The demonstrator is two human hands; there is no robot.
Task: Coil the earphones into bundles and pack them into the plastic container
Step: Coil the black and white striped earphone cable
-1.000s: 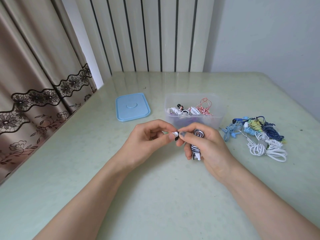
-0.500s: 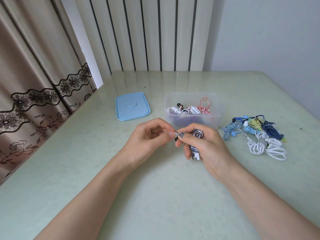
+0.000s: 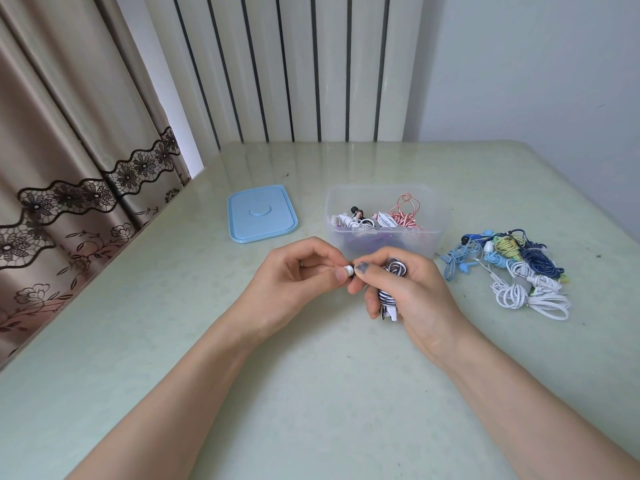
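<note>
The right hand (image 3: 412,292) grips the striped bundle (image 3: 388,292) to keep its coils together while the left hand (image 3: 294,282) pinches its earbud (image 3: 348,270), likely for tucking in.

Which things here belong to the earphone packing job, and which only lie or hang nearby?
Belong to the job:
striped earphones held in right hand
earbud pinched by left hand
plastic container
earphone pile
blue lid

Just nearby:
curtain
radiator
</note>
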